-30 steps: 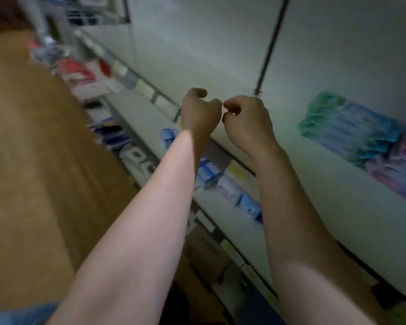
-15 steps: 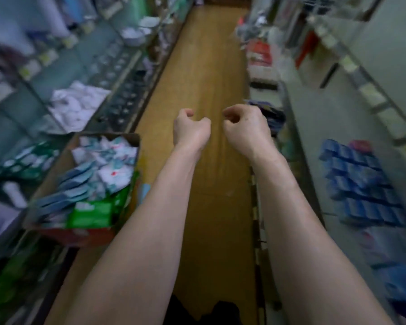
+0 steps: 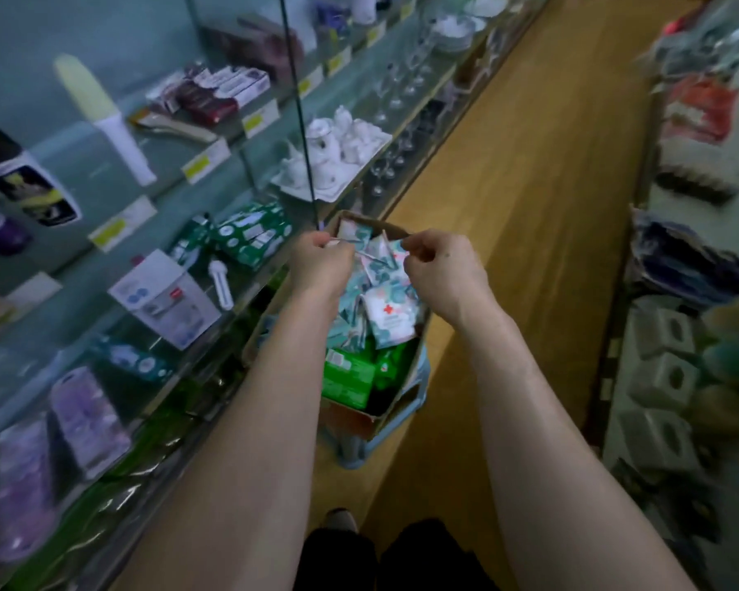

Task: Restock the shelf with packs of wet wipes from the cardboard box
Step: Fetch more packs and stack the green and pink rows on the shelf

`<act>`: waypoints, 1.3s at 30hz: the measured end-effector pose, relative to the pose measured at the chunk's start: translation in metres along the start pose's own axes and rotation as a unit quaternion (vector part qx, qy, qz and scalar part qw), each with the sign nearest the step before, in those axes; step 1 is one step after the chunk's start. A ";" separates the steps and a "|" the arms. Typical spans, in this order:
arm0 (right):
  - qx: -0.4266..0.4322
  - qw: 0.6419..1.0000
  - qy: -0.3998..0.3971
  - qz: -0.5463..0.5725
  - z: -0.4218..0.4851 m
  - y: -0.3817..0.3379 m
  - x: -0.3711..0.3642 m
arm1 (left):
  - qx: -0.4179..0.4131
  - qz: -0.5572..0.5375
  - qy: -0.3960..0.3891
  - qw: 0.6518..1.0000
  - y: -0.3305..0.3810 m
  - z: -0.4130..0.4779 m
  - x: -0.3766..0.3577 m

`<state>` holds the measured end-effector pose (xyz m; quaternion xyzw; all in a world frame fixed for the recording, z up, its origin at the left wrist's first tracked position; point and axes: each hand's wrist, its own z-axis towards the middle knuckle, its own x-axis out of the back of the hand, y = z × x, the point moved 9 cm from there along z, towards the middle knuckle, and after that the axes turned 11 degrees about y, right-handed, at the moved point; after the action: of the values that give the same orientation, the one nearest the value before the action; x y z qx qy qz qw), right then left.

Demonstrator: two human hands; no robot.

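An open cardboard box (image 3: 361, 419) stands in the aisle beside the left shelving. It is filled with white-and-teal wet wipes packs (image 3: 391, 318), one with a red cross, and green packs (image 3: 347, 377) at its near end. Both my hands are over the far end of the box. My left hand (image 3: 321, 263) pinches the top edge of a teal pack. My right hand (image 3: 441, 271) pinches the corner of another pack next to it. Both packs still lie among the others in the box.
The box rests on a light blue plastic stool (image 3: 414, 377). Glass shelves (image 3: 214, 162) on the left carry boxed goods, a white tea set (image 3: 338, 149) and glasses. A blurred shelf with packaged goods (image 3: 675, 377) runs along the right. The wooden floor (image 3: 530, 206) stretches ahead.
My view swung from the right-hand shelf across the aisle to the left side. Both hands came down from mid-air, holding nothing, onto the packs in the box.
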<state>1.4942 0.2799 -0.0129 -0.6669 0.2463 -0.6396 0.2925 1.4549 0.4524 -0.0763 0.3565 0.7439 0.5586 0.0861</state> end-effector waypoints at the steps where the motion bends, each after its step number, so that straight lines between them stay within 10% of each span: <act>1: 0.001 1.000 -0.012 0.000 0.006 -0.002 -0.012 | 0.019 -0.005 0.004 1.000 -0.008 0.011 0.005; 22: 0.060 0.927 -0.328 -0.170 0.118 0.061 -0.239 | 0.264 -0.060 0.108 0.957 -0.132 0.128 -0.020; 31: 0.175 0.906 -0.313 -0.224 0.123 0.074 -0.281 | 0.316 -0.112 0.093 0.938 -0.159 0.135 -0.042; 39: 0.091 0.969 -0.204 -0.107 0.155 0.058 -0.247 | 0.363 -0.177 0.087 0.910 -0.166 0.130 -0.053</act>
<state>1.6364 0.4236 -0.2306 -0.7762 0.0492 -0.5376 0.3256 1.4901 0.4989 -0.2859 0.1751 0.9510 0.2542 -0.0171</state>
